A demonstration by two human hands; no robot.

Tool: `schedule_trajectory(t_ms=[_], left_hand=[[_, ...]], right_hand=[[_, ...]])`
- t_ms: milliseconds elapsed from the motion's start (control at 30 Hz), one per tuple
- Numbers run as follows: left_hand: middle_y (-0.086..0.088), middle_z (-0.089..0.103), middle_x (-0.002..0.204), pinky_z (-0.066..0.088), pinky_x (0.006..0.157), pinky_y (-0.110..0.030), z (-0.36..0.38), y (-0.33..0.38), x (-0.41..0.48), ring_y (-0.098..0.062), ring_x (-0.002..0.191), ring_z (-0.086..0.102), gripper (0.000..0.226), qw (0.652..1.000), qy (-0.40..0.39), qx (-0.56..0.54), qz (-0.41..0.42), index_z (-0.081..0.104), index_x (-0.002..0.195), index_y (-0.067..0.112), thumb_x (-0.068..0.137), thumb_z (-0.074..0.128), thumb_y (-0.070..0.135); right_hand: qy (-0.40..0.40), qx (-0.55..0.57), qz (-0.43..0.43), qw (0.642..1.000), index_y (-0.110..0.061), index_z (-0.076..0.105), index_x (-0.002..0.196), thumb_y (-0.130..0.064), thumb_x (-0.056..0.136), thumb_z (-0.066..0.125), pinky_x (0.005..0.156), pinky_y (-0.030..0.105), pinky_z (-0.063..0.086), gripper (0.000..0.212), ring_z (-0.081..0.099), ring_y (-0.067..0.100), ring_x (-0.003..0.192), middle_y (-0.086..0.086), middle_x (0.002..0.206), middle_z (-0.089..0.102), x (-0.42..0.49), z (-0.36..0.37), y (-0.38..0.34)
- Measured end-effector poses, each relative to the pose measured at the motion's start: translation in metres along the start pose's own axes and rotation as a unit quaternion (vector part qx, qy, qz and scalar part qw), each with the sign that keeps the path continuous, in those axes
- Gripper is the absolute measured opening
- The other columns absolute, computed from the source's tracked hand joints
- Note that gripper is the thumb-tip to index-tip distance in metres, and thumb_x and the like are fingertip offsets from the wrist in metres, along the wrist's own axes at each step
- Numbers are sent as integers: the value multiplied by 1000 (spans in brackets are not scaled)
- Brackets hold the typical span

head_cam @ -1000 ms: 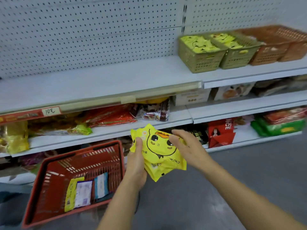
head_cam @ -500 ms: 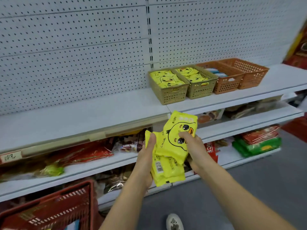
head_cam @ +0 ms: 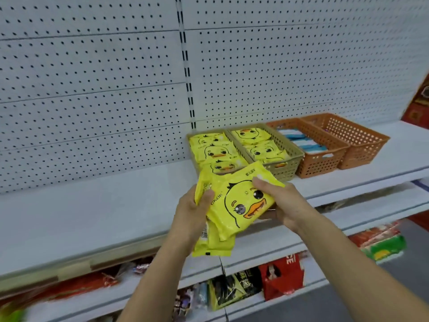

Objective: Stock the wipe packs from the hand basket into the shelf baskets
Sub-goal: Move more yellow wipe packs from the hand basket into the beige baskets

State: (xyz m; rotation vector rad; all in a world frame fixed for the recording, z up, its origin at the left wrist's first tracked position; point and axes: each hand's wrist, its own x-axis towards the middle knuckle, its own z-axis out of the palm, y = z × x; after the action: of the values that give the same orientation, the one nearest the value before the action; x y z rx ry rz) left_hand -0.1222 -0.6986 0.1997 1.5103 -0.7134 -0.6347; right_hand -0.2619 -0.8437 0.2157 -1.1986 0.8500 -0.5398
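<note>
item: yellow wipe packs (head_cam: 234, 205), a stack, gripped by my left hand (head_cam: 192, 212) and right hand (head_cam: 282, 203), fingers curled round. just beyond fingertips: olive shelf baskets (head_cam: 286, 169), part-filled. this stack not yet placed.

1. This is a shop aisle: a white perforated back panel (head_cam: 92, 89) with a slotted upright (head_cam: 185, 66) carries long white shelves (head_cam: 92, 217).
2. A label strip (head_cam: 74, 270) runs along the upper shelf's front edge.
3. Shelf baskets (head_cam: 285, 168) stand side by side, two of them filled with identical yellow duck-face wipe packs (head_cam: 216, 152).
4. The lower shelves hold packaged goods: a red box (head_cam: 283, 275), green packs (head_cam: 385, 249) and a dark pouch (head_cam: 232, 289).
</note>
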Motion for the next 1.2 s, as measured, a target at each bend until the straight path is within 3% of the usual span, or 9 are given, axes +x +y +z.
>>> schedule_trajectory(t_ms=[367,500,700,833,900,967,1067,1133,1200], left_hand=[[-8,73,109,53,90,-53,37,23,101,-27,100,70,30,983,67,-116,-128,63,119,15,103,43,31],[-9,74,106,55,87,-53,42,22,120,-28,95,72,34,976,88,-132,-146,62,120,13,102,43,34],[-8,74,106,59,78,-49,56,22,140,-28,93,73,36,966,130,-155,-163,60,124,15,101,45,38],[-7,74,104,60,67,-41,66,26,155,-27,90,73,34,961,151,-166,-164,62,121,16,102,43,37],[-8,75,104,60,64,-41,71,27,160,-27,89,73,33,956,162,-176,-168,62,121,17,102,44,36],[-8,75,102,60,60,-39,75,27,165,-26,87,74,31,953,168,-184,-170,62,119,17,102,45,35],[-8,75,100,60,62,-41,80,26,171,-27,85,74,27,951,174,-189,-172,62,116,19,101,47,35],[-8,76,99,59,69,-47,82,25,175,-28,86,74,26,948,181,-195,-177,62,116,21,100,48,37],[-9,75,101,58,72,-52,84,25,178,-30,87,73,29,943,184,-204,-190,61,118,22,99,49,40]], right_hand=[[171,160,-30,972,-11,56,117,-27,90,64,52,38,59,32,70,19,68,6,96,70,123,-61,-53],[182,93,-50,978,-13,60,103,-23,93,60,50,32,59,14,66,24,78,6,97,66,170,-77,-76],[147,19,-5,989,-5,40,140,-19,92,62,55,38,60,54,63,36,97,15,128,56,238,-74,-84],[122,-93,20,988,-3,53,125,-12,93,60,47,37,56,35,64,27,70,16,109,64,274,-75,-78],[139,-290,-41,946,1,49,120,-12,90,61,49,30,48,35,61,29,74,19,107,61,285,-79,-72],[146,-486,-142,850,2,42,120,-9,86,61,64,35,46,40,56,38,95,23,112,53,293,-84,-61],[141,-622,-318,702,0,46,129,-6,82,57,84,47,46,49,42,41,123,24,135,44,300,-83,-45],[38,-640,-328,694,-8,45,137,-22,94,46,106,48,34,45,31,35,138,19,149,35,299,-80,-43],[-117,-656,-214,714,-17,23,150,-40,103,27,117,44,11,54,8,25,147,9,160,13,301,-80,-38]])
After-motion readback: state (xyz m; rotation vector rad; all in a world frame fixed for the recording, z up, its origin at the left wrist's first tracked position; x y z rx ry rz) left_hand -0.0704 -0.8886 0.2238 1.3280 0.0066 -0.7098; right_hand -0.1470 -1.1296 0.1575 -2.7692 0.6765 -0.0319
